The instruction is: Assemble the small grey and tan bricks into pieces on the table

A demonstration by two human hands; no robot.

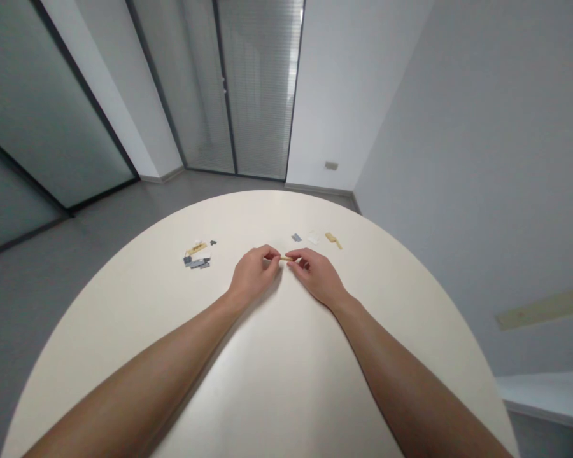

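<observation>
Rounded bench (124, 331), far half, left to right: cluster of grey, white and tan pieces (197, 256); left hand (254, 273), closed, pinching a small tan strip (285, 258) at its fingertips; right hand (315, 277), closed on the strip's other end; loose grey, white and tan pieces (314, 238), nearer the far edge.

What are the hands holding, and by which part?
A small tan strip, pinched at its two ends by the fingertips of the left hand and right hand.
</observation>
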